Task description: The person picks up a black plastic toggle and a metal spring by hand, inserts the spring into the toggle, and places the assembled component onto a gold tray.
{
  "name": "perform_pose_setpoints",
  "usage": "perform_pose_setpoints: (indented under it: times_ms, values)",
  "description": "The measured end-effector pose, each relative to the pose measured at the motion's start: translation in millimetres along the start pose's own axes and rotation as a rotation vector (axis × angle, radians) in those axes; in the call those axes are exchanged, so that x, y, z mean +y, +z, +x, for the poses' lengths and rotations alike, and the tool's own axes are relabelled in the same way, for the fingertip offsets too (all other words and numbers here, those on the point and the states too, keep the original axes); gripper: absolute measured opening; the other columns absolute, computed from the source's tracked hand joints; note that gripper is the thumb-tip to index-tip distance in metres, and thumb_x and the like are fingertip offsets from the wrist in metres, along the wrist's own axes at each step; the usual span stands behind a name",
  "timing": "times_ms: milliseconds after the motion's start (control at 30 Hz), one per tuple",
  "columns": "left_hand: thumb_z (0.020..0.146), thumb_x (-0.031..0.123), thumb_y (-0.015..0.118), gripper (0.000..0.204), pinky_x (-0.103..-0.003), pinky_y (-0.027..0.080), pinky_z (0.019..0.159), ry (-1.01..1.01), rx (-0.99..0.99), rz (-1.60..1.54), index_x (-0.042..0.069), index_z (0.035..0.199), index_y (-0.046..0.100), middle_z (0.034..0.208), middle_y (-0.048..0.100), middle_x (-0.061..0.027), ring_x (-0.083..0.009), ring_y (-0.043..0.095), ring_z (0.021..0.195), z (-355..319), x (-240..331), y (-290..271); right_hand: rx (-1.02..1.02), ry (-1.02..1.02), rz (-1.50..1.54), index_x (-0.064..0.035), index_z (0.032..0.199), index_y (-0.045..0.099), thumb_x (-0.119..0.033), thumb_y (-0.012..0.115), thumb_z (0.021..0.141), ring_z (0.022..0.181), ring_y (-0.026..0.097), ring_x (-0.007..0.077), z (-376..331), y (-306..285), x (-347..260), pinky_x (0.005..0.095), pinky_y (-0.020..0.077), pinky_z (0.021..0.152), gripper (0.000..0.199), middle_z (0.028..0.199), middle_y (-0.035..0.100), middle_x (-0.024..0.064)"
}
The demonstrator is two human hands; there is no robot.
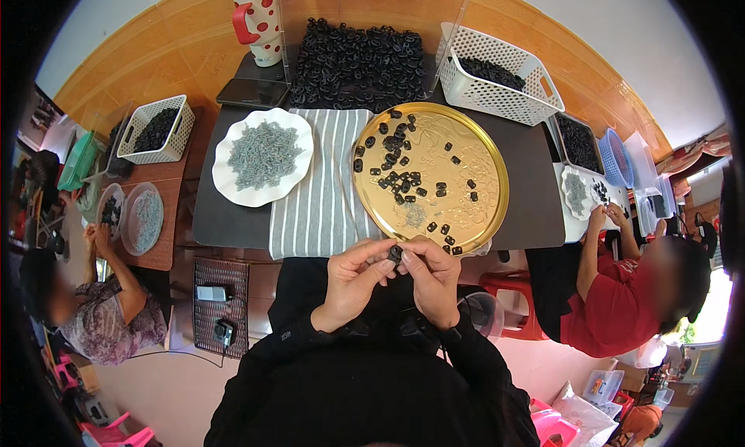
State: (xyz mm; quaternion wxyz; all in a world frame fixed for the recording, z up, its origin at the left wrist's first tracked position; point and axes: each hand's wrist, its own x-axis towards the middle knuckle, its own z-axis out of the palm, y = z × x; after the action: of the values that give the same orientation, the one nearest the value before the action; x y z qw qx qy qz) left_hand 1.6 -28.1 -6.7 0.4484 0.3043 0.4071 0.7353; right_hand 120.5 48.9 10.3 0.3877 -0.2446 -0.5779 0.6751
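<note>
Just off the table's near edge, my left hand [351,285] and my right hand [436,282] meet at the fingertips. Thumbs and fingers of both pinch one small black plastic part [396,254], partly covered by the fingers. Beyond them lies a round gold tray [485,206], bearing scattered small black two-holed parts [405,181] and a little heap of thin grey pieces [411,214]. On a grey-and-white striped cloth [320,183] to the left rests a white scalloped plate [225,179], piled with small grey screw-like pieces [268,154].
At the back, a clear-walled bin holds a heap of black loops [357,63]. Beside it stand a white perforated basket [512,102], a dark flat phone-like slab [252,93] and a red-dotted tumbler [268,28]. Co-workers sit left [109,323] and right [621,299] at side tables.
</note>
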Motion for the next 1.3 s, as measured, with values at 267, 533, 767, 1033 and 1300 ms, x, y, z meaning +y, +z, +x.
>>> perform_pose_setpoints:
  times_ms: [267,533,767,1033,1300]
  values:
    - [0.085,-0.009,0.058,0.032,-0.019,0.047,0.058,0.045,-0.030,-0.004,-0.001,0.115,0.061,0.090,0.058,-0.0072,-0.0110,0.059,0.073,-2.2,-1.5,-1.4,-0.023,-0.111,-0.133,0.0057,0.098,0.063,0.004,0.054,0.088,0.071,0.052,0.0087,-0.5,5.0,-11.5,0.0200,0.0411,0.066,0.014,0.082,0.059,0.0055]
    - [0.085,-0.008,0.059,0.030,-0.020,0.048,0.057,0.015,-0.032,-0.027,-0.001,0.114,0.062,0.090,0.058,-0.0064,-0.0111,0.059,0.072,-2.4,-2.4,-3.4,-0.029,-0.067,-0.144,0.0055,0.097,0.063,0.004,0.054,0.088,0.072,0.052,0.0084,-1.3,2.7,-11.8,0.0200,0.0406,0.066,0.013,0.082,0.058,0.0048]
    - [0.085,-0.006,0.060,0.027,-0.019,0.047,0.057,-0.009,0.010,-0.086,-0.002,0.112,0.063,0.089,0.061,-0.0078,-0.0101,0.058,0.068,0.4,0.9,-4.5,-0.076,-0.128,-0.149,0.0041,0.106,0.061,0.008,0.058,0.084,0.073,0.052,0.0098,-2.6,5.7,-6.5,0.0214,0.0419,0.067,0.023,0.090,0.057,0.0073]
    - [0.083,-0.007,0.061,0.028,-0.020,0.049,0.057,-0.079,-0.077,-0.247,-0.002,0.111,0.064,0.090,0.064,-0.0086,-0.0118,0.060,0.073,2.6,-0.8,-12.1,-0.122,-0.251,-0.285,0.0017,0.109,0.061,0.012,0.065,0.075,0.075,0.055,0.0119,-0.3,-2.3,-4.0,0.0210,0.0432,0.062,0.036,0.094,0.058,0.0089]
    - [0.083,-0.007,0.061,0.024,-0.021,0.050,0.056,-0.097,-0.126,-0.269,-0.002,0.107,0.064,0.089,0.064,-0.0102,-0.0148,0.063,0.071,4.3,0.2,-14.8,-0.153,-0.342,-0.397,0.0021,0.105,0.063,0.009,0.067,0.074,0.075,0.060,0.0160,2.9,-4.6,-9.2,0.0238,0.0474,0.063,0.032,0.090,0.062,0.0120]
